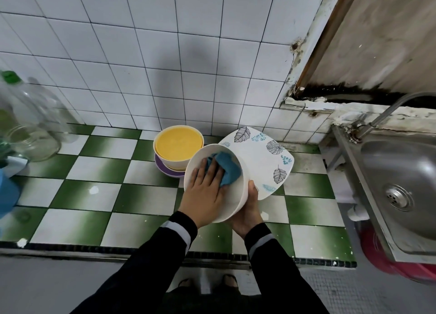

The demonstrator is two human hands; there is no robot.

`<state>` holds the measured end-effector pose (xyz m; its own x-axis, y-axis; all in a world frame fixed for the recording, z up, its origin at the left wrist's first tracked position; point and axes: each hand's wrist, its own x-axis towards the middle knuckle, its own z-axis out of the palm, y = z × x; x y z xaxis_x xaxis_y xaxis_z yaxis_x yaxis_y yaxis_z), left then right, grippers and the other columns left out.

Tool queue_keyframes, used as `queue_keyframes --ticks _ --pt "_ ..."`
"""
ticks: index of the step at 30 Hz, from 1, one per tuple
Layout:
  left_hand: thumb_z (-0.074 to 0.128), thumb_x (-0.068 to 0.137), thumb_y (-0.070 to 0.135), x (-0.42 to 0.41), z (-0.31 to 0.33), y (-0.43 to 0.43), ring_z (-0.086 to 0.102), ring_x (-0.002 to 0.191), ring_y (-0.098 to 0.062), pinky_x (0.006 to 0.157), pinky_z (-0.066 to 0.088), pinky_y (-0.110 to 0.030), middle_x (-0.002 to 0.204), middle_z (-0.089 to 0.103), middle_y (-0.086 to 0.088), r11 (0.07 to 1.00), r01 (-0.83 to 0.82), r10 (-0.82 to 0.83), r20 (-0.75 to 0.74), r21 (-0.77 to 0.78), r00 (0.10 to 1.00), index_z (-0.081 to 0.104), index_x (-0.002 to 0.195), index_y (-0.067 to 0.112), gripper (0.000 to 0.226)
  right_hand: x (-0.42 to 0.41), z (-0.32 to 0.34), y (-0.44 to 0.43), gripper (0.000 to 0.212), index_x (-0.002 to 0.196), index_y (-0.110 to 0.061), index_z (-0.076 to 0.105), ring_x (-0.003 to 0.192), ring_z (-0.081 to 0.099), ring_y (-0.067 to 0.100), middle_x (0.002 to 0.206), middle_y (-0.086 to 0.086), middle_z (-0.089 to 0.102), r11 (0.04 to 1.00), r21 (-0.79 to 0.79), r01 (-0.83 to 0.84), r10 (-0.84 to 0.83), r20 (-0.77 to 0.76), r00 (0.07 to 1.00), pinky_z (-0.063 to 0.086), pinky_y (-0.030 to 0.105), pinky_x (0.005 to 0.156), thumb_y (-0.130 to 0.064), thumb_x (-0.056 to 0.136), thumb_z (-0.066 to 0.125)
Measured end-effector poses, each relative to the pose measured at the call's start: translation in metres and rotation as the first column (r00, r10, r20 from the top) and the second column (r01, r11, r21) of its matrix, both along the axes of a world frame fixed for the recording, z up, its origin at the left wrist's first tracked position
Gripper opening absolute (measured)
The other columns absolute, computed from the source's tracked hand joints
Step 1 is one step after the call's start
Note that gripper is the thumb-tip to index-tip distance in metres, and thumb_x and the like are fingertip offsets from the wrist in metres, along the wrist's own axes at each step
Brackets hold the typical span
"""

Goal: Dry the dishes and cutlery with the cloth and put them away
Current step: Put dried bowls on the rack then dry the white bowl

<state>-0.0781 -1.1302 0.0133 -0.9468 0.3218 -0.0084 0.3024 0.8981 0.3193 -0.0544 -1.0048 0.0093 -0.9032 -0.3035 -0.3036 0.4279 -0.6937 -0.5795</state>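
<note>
My right hand (247, 211) gripped the white bowl (232, 204) underneath; my flat left hand (203, 193) pressed the blue cloth (226, 169) inside, best swept round to the rim.

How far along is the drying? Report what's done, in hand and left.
Done: nothing shows as put away. In hand: the right hand grips the tilted white bowl while the left hand presses the blue cloth inside it. Left: the yellow bowl, stacked on a purple dish, and the leaf-print plate sit on the counter; whether they are dry I cannot tell. No cutlery is in view.
</note>
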Motion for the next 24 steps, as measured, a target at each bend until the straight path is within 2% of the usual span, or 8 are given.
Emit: queue_keyframes --ticks 5,8,11,13,15,18,21,24 --pt "0.019 0.105 0.041 0.003 0.023 0.013 -0.007 0.152 -0.020 0.120 -0.006 -0.033 0.165 -0.003 -0.003 0.997 -0.017 0.036 0.271 -0.070 0.962 0.003 0.158 0.019 0.059 -0.005 0.001 0.011 0.115 0.141 -0.016 0.049 0.122 0.061 0.026 0.137 0.010 0.061 1.000 0.022 0.016 -0.016 0.006 1.000 0.055 0.044 0.094 -0.065 0.045 0.090" --pt "0.023 0.105 0.039 0.004 0.031 0.015 0.015 0.150 -0.025 0.121 0.013 -0.037 0.163 0.019 -0.008 0.998 0.041 -0.019 0.394 -0.047 0.919 0.024 0.155 0.016 0.055 -0.009 0.000 0.017 0.112 0.135 -0.009 0.054 0.119 0.061 0.030 0.131 0.017 0.063 0.998 0.059 0.011 -0.009 -0.021 1.000 0.049 0.046 0.101 -0.066 0.044 0.090" --pt "0.029 0.103 0.037 0.012 0.044 0.018 0.055 0.105 -0.028 0.084 0.041 -0.031 0.117 0.062 -0.010 0.999 0.005 -0.028 0.448 0.052 0.894 0.060 0.114 0.013 0.041 -0.013 -0.004 0.023 0.095 0.101 -0.007 0.065 0.084 0.063 0.030 0.094 0.018 0.062 0.994 0.106 -0.010 0.012 -0.013 1.000 0.052 0.041 0.077 -0.072 0.036 0.089" --pt "0.028 0.101 0.041 0.017 0.053 0.019 0.054 0.086 -0.027 0.068 0.037 -0.031 0.092 0.060 -0.007 0.990 -0.028 -0.043 0.481 0.140 0.876 0.059 0.099 0.011 0.043 -0.013 -0.003 0.022 0.089 0.091 -0.012 0.060 0.071 0.058 0.025 0.078 0.011 0.056 0.992 0.124 0.003 -0.004 0.006 1.000 0.047 0.035 0.067 -0.074 0.034 0.088" --pt "0.026 0.093 0.050 0.021 0.059 0.019 0.055 0.088 -0.028 0.071 0.040 -0.036 0.091 0.061 -0.007 0.947 -0.101 -0.075 0.514 0.306 0.854 0.060 0.098 0.011 0.052 -0.012 -0.003 0.020 0.096 0.104 -0.013 0.060 0.079 0.066 0.024 0.082 0.008 0.066 0.996 0.083 0.041 -0.043 0.024 0.999 0.055 0.036 0.072 -0.070 0.034 0.090" --pt "0.038 0.093 0.051 0.024 0.070 0.026 0.059 0.098 -0.025 0.091 0.043 -0.040 0.101 0.066 -0.007 0.692 -0.401 -0.060 0.601 0.601 0.797 0.064 0.098 0.015 0.045 -0.012 0.002 0.016 0.105 0.119 -0.015 0.060 0.092 0.070 0.026 0.095 0.010 0.071 0.998 0.044 0.048 -0.050 0.035 0.998 0.059 0.040 0.076 -0.067 0.033 0.092" --pt "0.044 0.102 0.036 0.025 0.074 0.040 0.060 0.099 -0.010 0.098 0.042 -0.030 0.104 0.065 0.007 0.344 -0.608 -0.038 0.657 0.716 0.753 0.062 0.099 0.030 0.019 -0.012 0.008 0.010 0.102 0.121 -0.016 0.064 0.096 0.071 0.026 0.103 0.010 0.073 1.000 -0.002 0.018 -0.018 0.030 0.999 0.060 0.039 0.075 -0.063 0.036 0.094" --pt "0.043 0.103 0.034 0.024 0.075 0.049 0.063 0.108 -0.014 0.100 0.045 -0.030 0.112 0.070 0.006 0.063 -0.657 -0.048 0.660 0.751 0.750 0.062 0.112 0.029 0.022 -0.010 0.013 0.002 0.079 0.112 -0.021 0.076 0.106 0.070 0.023 0.115 0.007 0.072 0.997 -0.071 0.005 -0.006 -0.007 1.000 0.058 0.038 0.081 -0.058 0.045 0.094"
